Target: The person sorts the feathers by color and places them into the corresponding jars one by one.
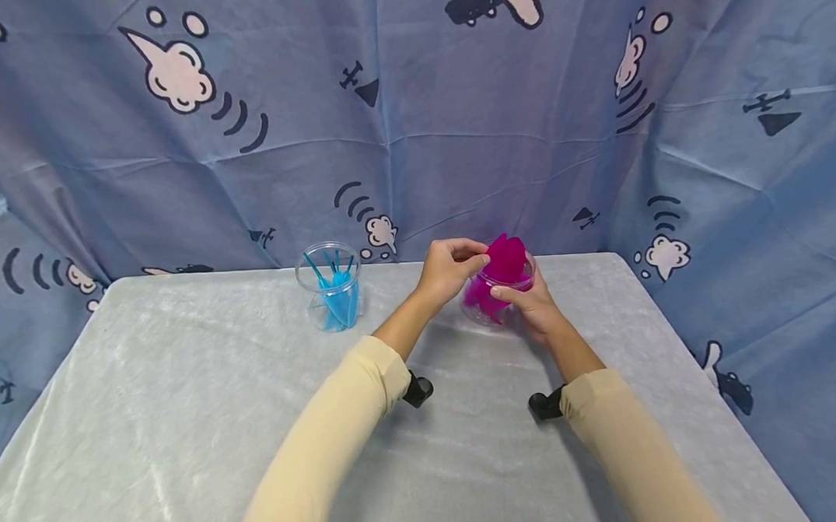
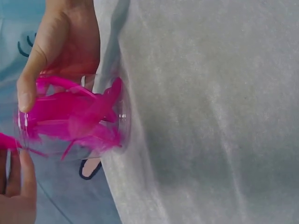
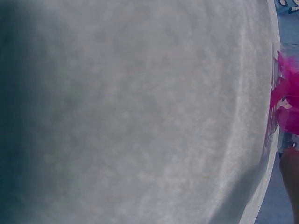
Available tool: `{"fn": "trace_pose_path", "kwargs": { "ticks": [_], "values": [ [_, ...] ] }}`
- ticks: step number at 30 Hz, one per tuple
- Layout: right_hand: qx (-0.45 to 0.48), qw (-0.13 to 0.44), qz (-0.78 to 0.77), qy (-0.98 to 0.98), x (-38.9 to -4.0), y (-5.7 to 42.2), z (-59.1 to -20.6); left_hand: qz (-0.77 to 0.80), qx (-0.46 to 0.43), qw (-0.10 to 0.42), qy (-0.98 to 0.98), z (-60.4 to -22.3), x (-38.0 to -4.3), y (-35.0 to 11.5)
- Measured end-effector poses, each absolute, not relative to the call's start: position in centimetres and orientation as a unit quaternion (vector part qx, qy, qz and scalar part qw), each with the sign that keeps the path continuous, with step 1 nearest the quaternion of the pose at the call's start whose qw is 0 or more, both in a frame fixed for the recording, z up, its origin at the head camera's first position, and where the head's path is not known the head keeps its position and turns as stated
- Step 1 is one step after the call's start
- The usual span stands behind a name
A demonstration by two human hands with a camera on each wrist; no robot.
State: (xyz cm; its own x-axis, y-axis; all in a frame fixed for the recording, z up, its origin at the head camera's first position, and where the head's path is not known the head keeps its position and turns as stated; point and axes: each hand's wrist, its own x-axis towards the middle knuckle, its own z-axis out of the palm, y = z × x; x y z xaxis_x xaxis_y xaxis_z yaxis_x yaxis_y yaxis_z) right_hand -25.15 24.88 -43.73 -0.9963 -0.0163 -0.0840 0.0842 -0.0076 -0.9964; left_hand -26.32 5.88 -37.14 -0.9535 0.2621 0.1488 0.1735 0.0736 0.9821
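In the head view, my right hand [image 1: 537, 306] grips a clear plastic jar [image 1: 475, 314] on the right part of the table, thumb across the front near the rim. Magenta feathers [image 1: 486, 301] fill the jar. My left hand [image 1: 449, 269] is at the jar's mouth and pinches a magenta feather [image 1: 506, 259] between thumb and fingers. The left wrist view shows the jar's side, several feathers [image 2: 70, 112] lying at different angles inside, and my left fingers [image 2: 28, 172] beside the rim. Only the jar's base end [image 3: 274, 116] shows in the right wrist view.
A second clear jar [image 1: 315, 312] with several blue feathers [image 1: 341, 302], quills up, stands left of my hands near the table's back edge. The table [image 1: 151, 413] has a pale grey cloth. Behind it hangs a blue patterned curtain [image 1: 425, 97].
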Motion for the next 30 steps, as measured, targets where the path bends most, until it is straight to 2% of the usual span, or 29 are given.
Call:
{"fn": "trace_pose_path", "kwargs": {
  "ticks": [12, 21, 25, 30],
  "values": [
    [0.031, 0.039, -0.708, 0.705, -25.3, 24.9, -43.8, 0.644, 0.154, 0.027, 0.748, -37.2, -26.2, 5.3],
    [0.015, 0.058, -0.700, 0.711, -25.6, 25.2, -43.6, 0.637, 0.201, 0.034, 0.744, -37.5, -25.7, 3.7],
    [-0.003, 0.071, -0.660, 0.748, -25.5, 26.1, -43.2, 0.602, 0.242, 0.066, 0.758, -37.3, -24.7, 2.3],
    [-0.017, 0.081, -0.620, 0.781, -25.3, 27.6, -42.6, 0.546, 0.289, 0.131, 0.776, -36.2, -23.1, -0.2]
  ]
}}
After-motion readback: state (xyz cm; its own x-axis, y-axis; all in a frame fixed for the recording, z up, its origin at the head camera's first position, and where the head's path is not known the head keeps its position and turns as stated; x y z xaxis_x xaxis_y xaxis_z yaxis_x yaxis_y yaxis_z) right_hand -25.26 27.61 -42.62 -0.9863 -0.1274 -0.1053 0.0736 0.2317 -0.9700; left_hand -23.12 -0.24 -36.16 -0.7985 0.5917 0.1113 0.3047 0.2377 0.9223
